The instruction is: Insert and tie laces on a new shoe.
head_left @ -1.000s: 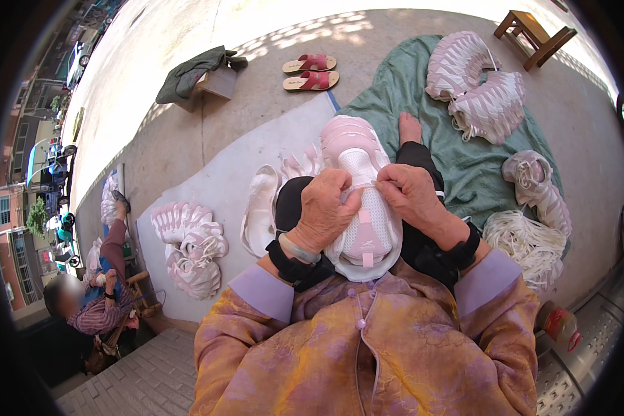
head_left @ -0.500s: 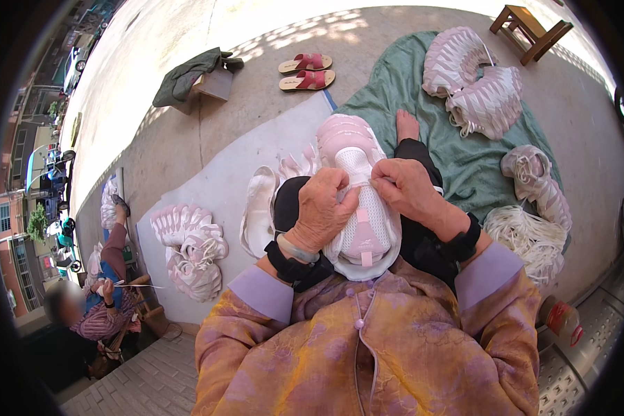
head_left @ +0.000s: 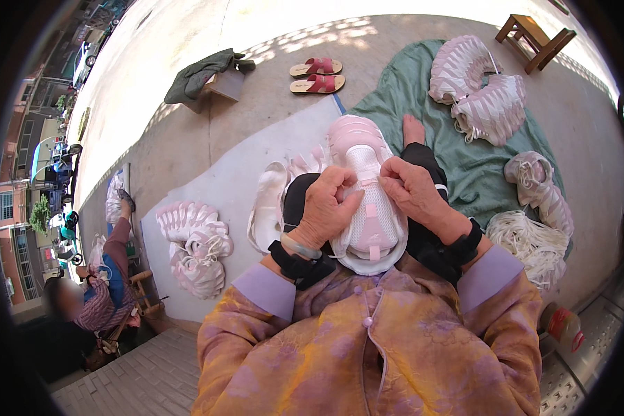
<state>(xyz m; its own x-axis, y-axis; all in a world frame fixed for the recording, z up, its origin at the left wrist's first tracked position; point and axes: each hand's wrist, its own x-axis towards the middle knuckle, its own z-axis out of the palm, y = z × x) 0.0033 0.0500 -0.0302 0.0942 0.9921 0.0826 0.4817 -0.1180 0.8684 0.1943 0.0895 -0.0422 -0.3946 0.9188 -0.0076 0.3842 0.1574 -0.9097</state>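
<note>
A pink-and-white shoe upper (head_left: 376,232) rests on my lap, its mesh tongue facing up and its rounded heel toward me. My left hand (head_left: 329,201) is closed in a pinch at the left edge of its lacing opening. At the opposite edge my right hand (head_left: 419,194) pinches too, fingertips pressed together. Between the fingertips a short stretch of white shoelace crosses the tongue; the fingers mostly cover its ends. By my left knee stand a loose white-and-pink shoe piece (head_left: 267,208) and more uppers (head_left: 308,163) in a row.
Stacked uppers (head_left: 194,232) lie on a pale sheet (head_left: 246,149) at left. More uppers (head_left: 478,90) and a white lace bundle (head_left: 530,243) lie on green cloth (head_left: 395,83). Around are sandals (head_left: 319,83), a wooden stool (head_left: 534,38), a bottle (head_left: 565,326) and a seated person (head_left: 107,288).
The whole view has shifted slightly. My hands stay pinched at the lacing opening with small finger movements. At left, the other person's hands and the white strand there have changed position.
</note>
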